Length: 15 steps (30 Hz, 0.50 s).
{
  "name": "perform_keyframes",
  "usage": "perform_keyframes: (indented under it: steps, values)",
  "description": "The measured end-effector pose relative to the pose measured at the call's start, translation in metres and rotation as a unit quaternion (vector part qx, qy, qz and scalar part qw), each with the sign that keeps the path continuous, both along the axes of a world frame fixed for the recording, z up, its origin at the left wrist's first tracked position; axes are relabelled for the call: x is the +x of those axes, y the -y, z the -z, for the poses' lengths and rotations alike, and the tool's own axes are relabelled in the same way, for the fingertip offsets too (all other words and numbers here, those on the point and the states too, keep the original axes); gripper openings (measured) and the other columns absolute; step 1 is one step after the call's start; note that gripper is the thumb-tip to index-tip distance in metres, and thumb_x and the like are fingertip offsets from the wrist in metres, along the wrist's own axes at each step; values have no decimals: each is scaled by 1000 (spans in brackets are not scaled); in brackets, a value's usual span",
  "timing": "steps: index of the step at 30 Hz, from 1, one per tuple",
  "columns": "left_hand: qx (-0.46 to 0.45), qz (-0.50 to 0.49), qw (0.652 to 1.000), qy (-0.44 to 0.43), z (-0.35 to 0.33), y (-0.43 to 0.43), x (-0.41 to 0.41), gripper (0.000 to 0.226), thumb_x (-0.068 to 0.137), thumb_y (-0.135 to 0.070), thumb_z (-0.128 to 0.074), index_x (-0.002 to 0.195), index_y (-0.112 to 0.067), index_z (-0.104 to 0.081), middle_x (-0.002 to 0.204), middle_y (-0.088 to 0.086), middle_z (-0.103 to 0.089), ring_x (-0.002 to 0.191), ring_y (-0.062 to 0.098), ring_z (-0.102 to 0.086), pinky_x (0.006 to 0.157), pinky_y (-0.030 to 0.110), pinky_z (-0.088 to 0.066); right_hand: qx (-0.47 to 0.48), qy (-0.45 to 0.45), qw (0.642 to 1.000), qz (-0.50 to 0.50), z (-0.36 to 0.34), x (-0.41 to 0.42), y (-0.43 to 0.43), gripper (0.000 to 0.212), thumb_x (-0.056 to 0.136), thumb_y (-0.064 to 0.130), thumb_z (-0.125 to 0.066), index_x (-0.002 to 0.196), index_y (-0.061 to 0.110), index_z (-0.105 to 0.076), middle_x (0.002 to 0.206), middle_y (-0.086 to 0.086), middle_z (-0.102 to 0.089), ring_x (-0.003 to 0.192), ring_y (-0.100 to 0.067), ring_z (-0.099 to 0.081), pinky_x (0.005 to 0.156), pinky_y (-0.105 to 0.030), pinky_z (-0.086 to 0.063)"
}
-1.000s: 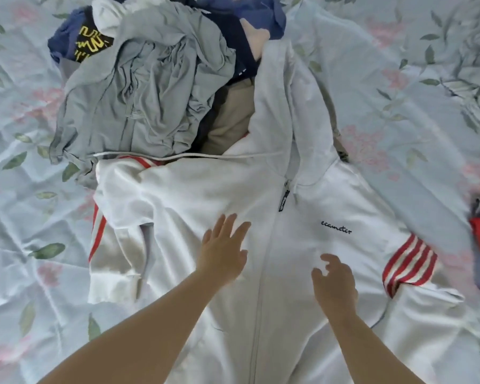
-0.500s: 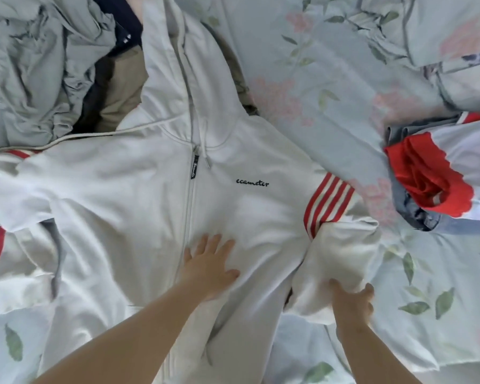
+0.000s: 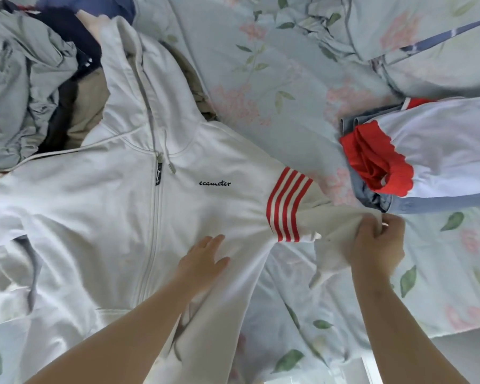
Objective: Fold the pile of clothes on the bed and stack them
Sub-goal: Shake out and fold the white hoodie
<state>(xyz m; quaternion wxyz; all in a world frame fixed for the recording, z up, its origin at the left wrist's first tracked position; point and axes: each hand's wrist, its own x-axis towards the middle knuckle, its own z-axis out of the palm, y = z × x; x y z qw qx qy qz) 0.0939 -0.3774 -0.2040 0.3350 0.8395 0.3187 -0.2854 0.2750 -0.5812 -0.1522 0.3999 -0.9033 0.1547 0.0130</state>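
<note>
Head view: pins hoodie (image 3: 100, 206) to bed (image 3: 275, 79) with flat, wide-open left grip (image 3: 203, 259); clutches sleeve (image 3: 331, 231) in right grip (image 3: 377, 245), probably to pull it smooth for folding.

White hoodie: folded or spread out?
Spread out: the white hoodie lies flat, front up; right hand grips its sleeve, left hand presses it.

Under my left hand (image 3: 203, 259) the white hoodie (image 3: 94, 203) reads as soft, matt knit cloth, and its red sleeve stripes (image 3: 286, 203) are just as dull. Its drawstring tip (image 3: 172, 169), beyond that hand, looks like shiny metal. Just past my right hand (image 3: 377, 245) the folded red-and-white garment (image 3: 441, 151) looks like smoother, thinner cloth. The floral bed sheet (image 3: 275, 92) is matt, creased fabric.
</note>
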Motion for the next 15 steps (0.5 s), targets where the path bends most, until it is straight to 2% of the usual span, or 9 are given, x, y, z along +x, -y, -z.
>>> perform_keyframes:
  steps: [2,3,5,6,7,9,11,13,15]
  values:
    - [3,-11,1000,14,-5,1,6,57,96,-39,-45,148,-29,-24,150,-7,-29,133,19,-36,105,35,-36,-72,-125,977,-160,0,4,0,32,92,22,-53,123,17,-52,104,-9,-62,99,-32,-56,80,-37,-40]
    - [0,-12,1000,18,-7,3,8,57,96,-38,-46,148,-28,-25,148,-6,-31,132,19,-37,105,35,-37,-69,-208,942,-256,3,0,0,33,92,22,-56,125,18,-55,116,-7,-62,108,-30,-56,87,-36,-40]
    - [-6,-12,1000,17,-9,8,12,56,96,-37,-46,147,-29,-25,147,-7,-32,131,18,-37,104,35,-36,-6,-317,887,-337,11,-16,3,16,92,19,-58,105,25,-66,121,1,-63,109,-18,-57,92,-29,-41]
    - [-7,-11,1000,17,-9,10,13,55,96,-37,-46,147,-29,-25,148,-7,-31,131,18,-37,104,34,-36,-1,-301,897,-324,18,-24,7,17,92,16,-56,98,29,-66,120,3,-64,108,-16,-58,90,-29,-41]
    - [-9,-10,1000,18,-9,12,14,55,96,-37,-45,147,-30,-25,148,-7,-31,132,17,-36,104,33,-36,-32,-262,919,-294,25,-30,14,23,91,13,-54,101,31,-64,122,3,-63,109,-18,-56,89,-31,-41]
    - [-12,-7,1000,19,-7,15,14,56,96,-36,-44,148,-29,-24,150,-6,-29,134,18,-34,105,32,-35,-149,-222,941,-207,34,-41,28,44,88,15,-55,129,31,-49,142,1,-45,122,-27,-44,96,-44,-34]
    - [-14,-8,1000,12,-5,16,13,56,97,-35,-45,148,-28,-23,151,-4,-29,135,18,-33,107,33,-33,-169,-273,936,-146,39,-47,38,67,88,22,-60,145,29,-25,153,-1,-22,132,-35,-29,102,-54,-28]
    - [-17,-15,1000,5,-4,16,11,56,97,-34,-45,148,-27,-24,152,-3,-28,136,19,-33,109,35,-32,-165,-319,926,-119,45,-48,46,71,89,25,-60,147,28,-20,149,-8,-27,130,-39,-29,102,-54,-28]
    - [-17,-18,1000,3,-3,16,10,56,97,-34,-46,148,-27,-24,152,-1,-29,136,20,-34,109,34,-32,-204,-325,915,-128,47,-44,49,53,91,23,-55,140,28,-37,133,-14,-43,121,-38,-37,96,-48,-33]
